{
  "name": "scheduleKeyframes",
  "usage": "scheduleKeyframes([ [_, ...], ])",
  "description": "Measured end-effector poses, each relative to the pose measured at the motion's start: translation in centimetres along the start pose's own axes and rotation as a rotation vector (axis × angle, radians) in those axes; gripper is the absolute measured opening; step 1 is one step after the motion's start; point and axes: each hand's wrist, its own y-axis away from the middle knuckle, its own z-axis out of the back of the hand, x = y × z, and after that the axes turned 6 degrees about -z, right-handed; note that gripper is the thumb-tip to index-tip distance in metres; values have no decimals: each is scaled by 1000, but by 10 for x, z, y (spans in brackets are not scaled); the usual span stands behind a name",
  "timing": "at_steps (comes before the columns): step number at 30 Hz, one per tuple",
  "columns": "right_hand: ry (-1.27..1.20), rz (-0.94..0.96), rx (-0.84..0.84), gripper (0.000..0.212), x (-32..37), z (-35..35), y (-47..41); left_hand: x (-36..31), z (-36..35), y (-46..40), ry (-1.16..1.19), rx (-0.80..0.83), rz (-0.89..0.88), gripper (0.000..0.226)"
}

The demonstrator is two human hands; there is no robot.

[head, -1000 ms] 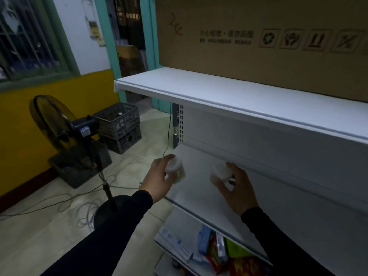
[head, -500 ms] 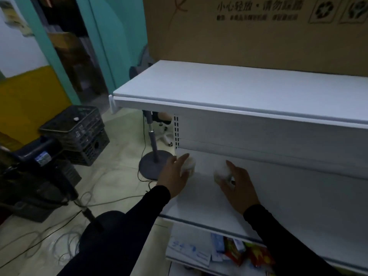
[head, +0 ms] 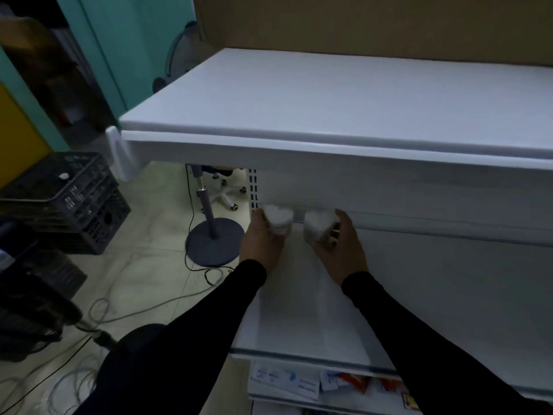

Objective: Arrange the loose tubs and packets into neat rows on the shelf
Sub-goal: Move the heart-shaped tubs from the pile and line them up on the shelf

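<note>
Two small white heart-shaped tubs sit side by side at the back left corner of the middle white shelf (head: 299, 319). My left hand (head: 258, 244) grips the left tub (head: 279, 220) from its left side. My right hand (head: 344, 250) grips the right tub (head: 317, 226) from its right side. A narrow gap separates the tubs. Both stand close to the shelf's back panel, under the overhang of the upper shelf (head: 329, 103). Whether they rest on the shelf or hover just above it cannot be told.
Coloured packets (head: 353, 381) lie on the lower shelf below. A large cardboard box (head: 374, 22) stands on the upper shelf. To the left, on the floor, are a grey stand base (head: 215, 242), stacked black crates (head: 68, 202), a fan and loose cables (head: 98, 313).
Both hands have carried the tubs deeper into the middle shelf, up to its back left corner. The camera has moved closer and tilted down.
</note>
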Motion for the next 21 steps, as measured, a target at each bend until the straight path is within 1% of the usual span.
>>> scheduleKeyframes([
  [2, -55, -23, -23, 76, 3, -5, -9, 2, -1, -9, 30, 16, 50, 46],
  [4, -93, -30, -43, 65, 9, -8, -15, 2, -2, -16, 26, 22, 56, 46],
  [6, -94, -27, -67, 61, 13, -11, -19, 1, -2, -20, 33, 17, 53, 47],
  [18, -34, -97, -78, 68, 12, -24, -29, 6, -11, -30, -19, -41, 32, 33],
  [21, -12, -90, -78, 66, 10, -24, -29, 8, -12, -31, -49, -49, 25, 37],
])
